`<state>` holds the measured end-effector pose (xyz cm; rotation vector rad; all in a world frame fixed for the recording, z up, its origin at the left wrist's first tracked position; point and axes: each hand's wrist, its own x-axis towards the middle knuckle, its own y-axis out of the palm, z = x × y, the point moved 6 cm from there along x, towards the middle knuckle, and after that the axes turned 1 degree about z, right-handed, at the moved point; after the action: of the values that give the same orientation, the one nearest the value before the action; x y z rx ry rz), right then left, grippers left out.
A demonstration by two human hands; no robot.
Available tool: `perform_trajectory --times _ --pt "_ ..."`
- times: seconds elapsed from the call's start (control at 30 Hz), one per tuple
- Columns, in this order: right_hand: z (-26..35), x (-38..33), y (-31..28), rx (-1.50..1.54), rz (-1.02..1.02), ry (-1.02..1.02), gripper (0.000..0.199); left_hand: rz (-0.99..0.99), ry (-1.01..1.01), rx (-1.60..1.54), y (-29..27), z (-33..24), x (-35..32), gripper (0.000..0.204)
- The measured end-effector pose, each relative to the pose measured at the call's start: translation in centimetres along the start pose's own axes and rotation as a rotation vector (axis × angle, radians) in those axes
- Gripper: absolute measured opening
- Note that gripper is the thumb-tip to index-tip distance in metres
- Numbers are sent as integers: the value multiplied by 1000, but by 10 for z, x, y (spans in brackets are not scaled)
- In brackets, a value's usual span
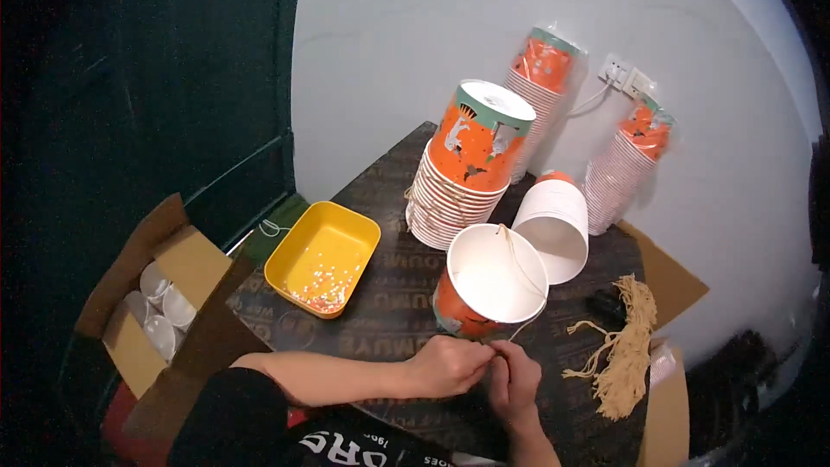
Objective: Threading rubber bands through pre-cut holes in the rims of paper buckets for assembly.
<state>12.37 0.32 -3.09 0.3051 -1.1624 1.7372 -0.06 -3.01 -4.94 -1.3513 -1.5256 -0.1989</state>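
Item: paper bucket (488, 290), orange printed outside, white inside, open mouth tilted up toward the camera. Location: near edge of the dark bench (380, 207), just beyond both hands. A thin cord (512, 251) crosses the mouth as a handle and runs down toward the fingers.

Left hand (450, 365): at 6 o'clock of the bucket, fingers curled, fingertips pressed together on the cord end beside the bucket's lower wall.

Right hand (514, 380): at 5 o'clock of the bucket, touching the left, grip also closed; it appears to pinch the same cord, though the exact contact is hidden.

Handling, as judged: light, thin-walled, easily dented; the rolled rim and the base look the stiffest places to take hold. The cord is soft and limp, and likely slips unless pinched firmly.

Surroundings:
- Second bucket (553, 225), lying with its mouth forward, at 1 o'clock, touching the first.
- Nested stack of buckets (462, 177) at 12 o'clock.
- Two wrapped stacks (538, 86) and (627, 169) leaning on the wall, 1 to 2 o'clock.
- Bundle of tan cords (627, 355) at 3 o'clock, apart from the bucket.
- Yellow tray (290, 255) with small beads, at 9 o'clock.
- Open cardboard box (156, 303) holding clear cups, further out at 9 o'clock.
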Motion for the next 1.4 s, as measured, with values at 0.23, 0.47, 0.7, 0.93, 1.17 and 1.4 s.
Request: perform_trajectory --times 0.23,0.47,0.7,0.93,1.17,1.4 --pt "-8 5 -4 -25 65 106 7 8 -56 -37 4 6 -1 14" --pt "-2 11 -21 -176 59 7 16 -75 -145 -96 -2 11 -2 12" --pt "-10 13 -17 -82 71 5 24 -75 -141 -50 -5 13 2 11" --pt "-20 4 -8 281 101 198 21 -44 -76 17 -11 7 15 8" --pt "-27 -6 -3 330 90 314 10 -2 -32 63 -26 -14 31 7" --pt "-12 3 -17 196 -90 223 2 -155 -5 271 -70 -7 42 24"
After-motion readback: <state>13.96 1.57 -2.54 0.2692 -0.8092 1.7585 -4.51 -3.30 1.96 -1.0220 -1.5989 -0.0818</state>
